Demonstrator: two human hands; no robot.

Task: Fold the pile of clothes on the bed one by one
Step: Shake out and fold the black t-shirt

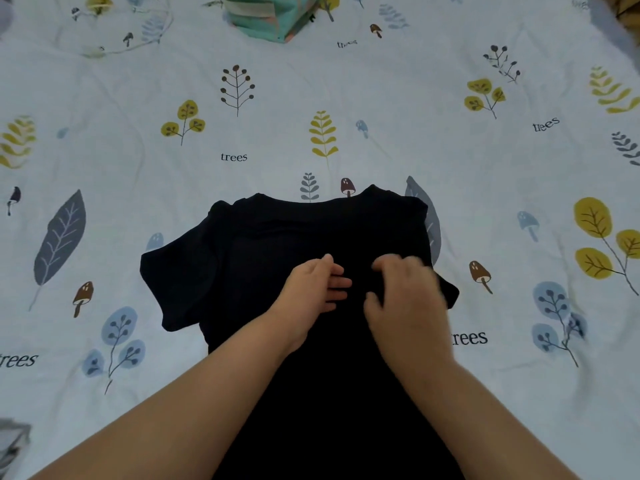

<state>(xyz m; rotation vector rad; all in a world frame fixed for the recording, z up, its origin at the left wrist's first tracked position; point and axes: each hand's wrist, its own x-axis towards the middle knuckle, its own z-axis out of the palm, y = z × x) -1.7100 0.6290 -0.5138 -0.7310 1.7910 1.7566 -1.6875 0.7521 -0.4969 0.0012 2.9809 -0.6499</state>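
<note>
Both forearms cross my black short-sleeved cotton T-shirt (263, 258); left hand (311, 289) flat, released; right hand (405, 299) blurred, grip indeterminable. Risk: bunching under pressure.

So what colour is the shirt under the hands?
Plain black shirt, no visible print, seen in the head view.

The bed (381, 116) is left bare around the shirt (270, 237) on both sides. Its far edge is blocked by folded cloth (273, 15), and its near left corner by grey fabric (12, 441).

Left hand (313, 285) flat, fingers spread, right hand (405, 299) curled, motion-blurred — close together, forearms extended forward
</note>
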